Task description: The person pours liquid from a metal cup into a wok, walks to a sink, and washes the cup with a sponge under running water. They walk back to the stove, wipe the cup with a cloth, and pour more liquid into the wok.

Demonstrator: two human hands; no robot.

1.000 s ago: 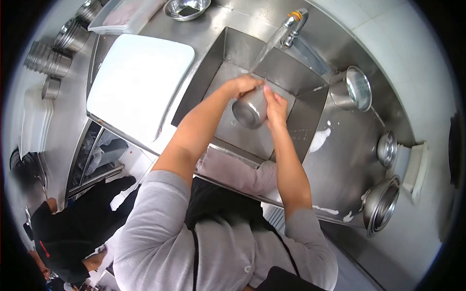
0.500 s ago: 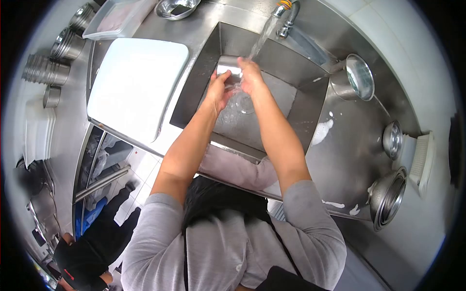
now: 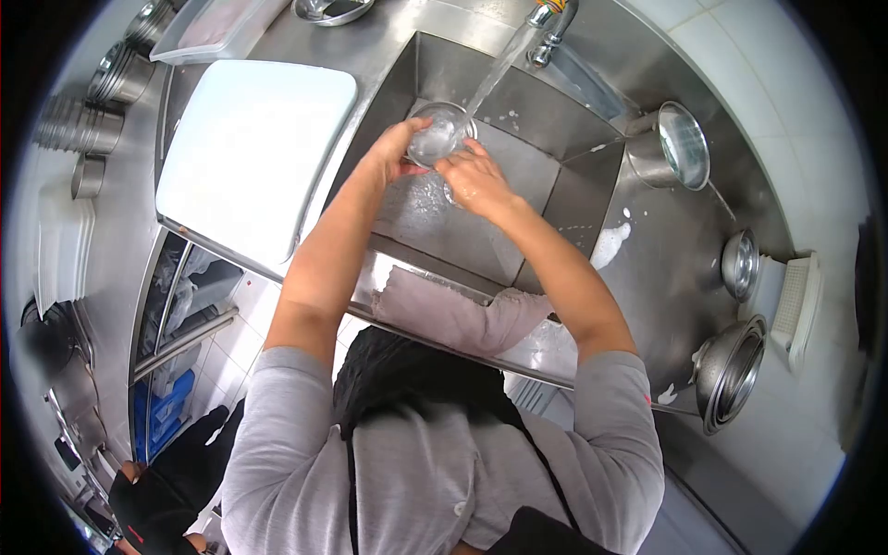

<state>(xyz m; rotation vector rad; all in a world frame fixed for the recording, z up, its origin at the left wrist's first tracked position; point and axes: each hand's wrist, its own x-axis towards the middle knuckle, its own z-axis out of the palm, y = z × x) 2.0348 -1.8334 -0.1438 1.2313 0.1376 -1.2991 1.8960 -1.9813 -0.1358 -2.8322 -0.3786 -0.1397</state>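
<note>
A round metal container point(image 3: 435, 139) is tilted under the running water over the sink point(image 3: 499, 231), its open mouth facing up toward me. My left hand point(image 3: 400, 148) grips its left side, thumb at the rim. My right hand point(image 3: 474, 176) is closed at its lower right edge, fingers bent against the rim. Water from the faucet point(image 3: 541, 17) falls into the container and splashes on the sink floor below. A pinkish cloth point(image 3: 453, 314) lies along the sink's front edge, beneath my forearms.
Left of the sink lies a white board point(image 3: 254, 157). A metal pot point(image 3: 671, 148), a metal bowl point(image 3: 742, 265) and nested strainers point(image 3: 735, 375) stand on the right. Stacked metal containers point(image 3: 83, 125) are at far left. Another person point(image 3: 171, 481) is at lower left.
The container has turned from its side so that its mouth faces me. My left hand has shifted left, and my right hand has moved down to the lower rim.
</note>
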